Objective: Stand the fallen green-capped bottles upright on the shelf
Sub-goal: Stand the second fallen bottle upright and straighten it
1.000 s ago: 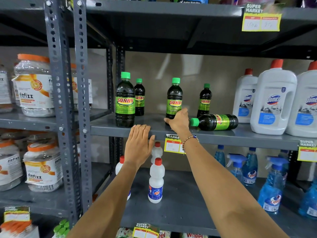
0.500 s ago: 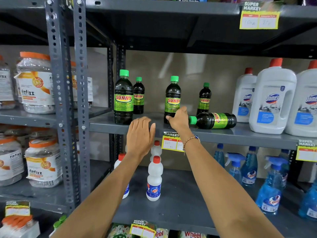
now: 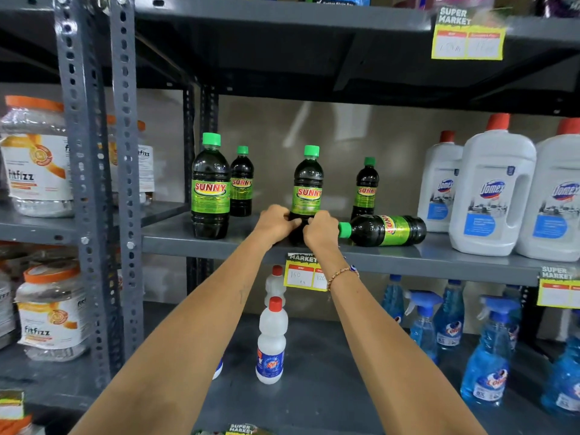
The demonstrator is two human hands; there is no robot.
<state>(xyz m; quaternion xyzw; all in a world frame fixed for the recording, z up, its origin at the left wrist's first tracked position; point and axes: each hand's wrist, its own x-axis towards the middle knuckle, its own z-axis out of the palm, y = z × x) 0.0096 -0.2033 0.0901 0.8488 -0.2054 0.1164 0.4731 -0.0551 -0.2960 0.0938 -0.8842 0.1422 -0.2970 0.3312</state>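
Green-capped bottle (image 3: pixel 308 191), front mid of shelf (image 3: pixel 439 255), upright now, base pinched from both sides. Left hand (image 3: pixel 274 223) fingers curled round lower left of it; right hand (image 3: pixel 320 230) curled round lower right, thumb fwd. Half a sec back: left flat on shelf edge, only right on bottle; now both steadying. Prob. final settling of this one. Outward: fallen bottle (image 3: pixel 384 230) just right of right hand, on its side, cap toward hand. Still to do. Three other bottles upright.
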